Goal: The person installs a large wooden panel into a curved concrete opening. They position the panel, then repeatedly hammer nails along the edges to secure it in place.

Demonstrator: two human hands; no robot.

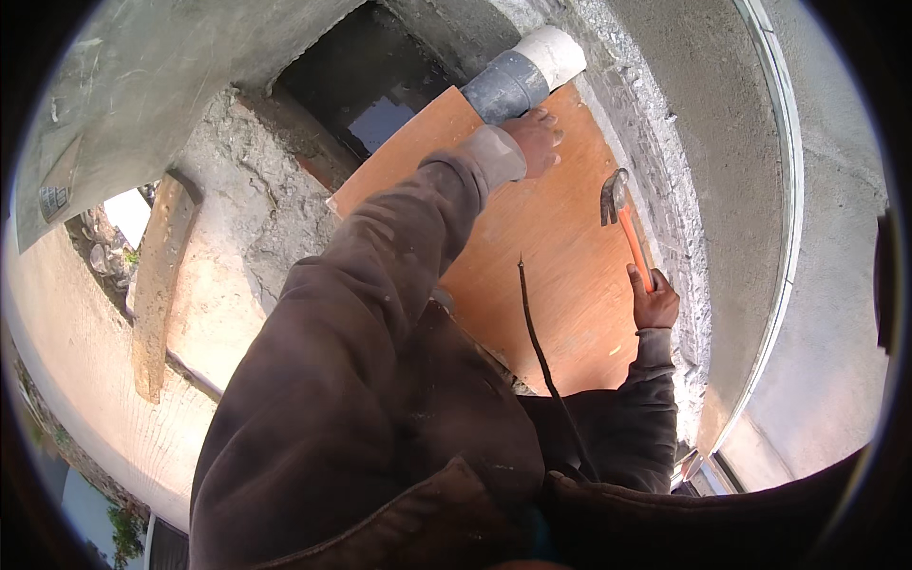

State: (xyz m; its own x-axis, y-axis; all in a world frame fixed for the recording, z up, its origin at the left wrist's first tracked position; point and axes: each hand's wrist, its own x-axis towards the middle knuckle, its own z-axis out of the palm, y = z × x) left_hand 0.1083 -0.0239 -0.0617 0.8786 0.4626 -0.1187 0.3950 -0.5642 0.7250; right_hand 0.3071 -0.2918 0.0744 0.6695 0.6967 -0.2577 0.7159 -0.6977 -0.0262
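Observation:
My left hand rests on the orange-brown wooden board, right beside the end of a grey pipe. Its fingers are slightly bent and apart, and I see nothing held in them. A white section continues from the pipe's far end. On the right, my right hand is closed round the orange handle of a claw hammer. The dark metal head points away from me, over the board's right edge.
A dark opening with water lies beyond the board. Rough concrete borders it on the right. To the left, a wooden plank leans near a broken gap. A dark cord hangs in front of me.

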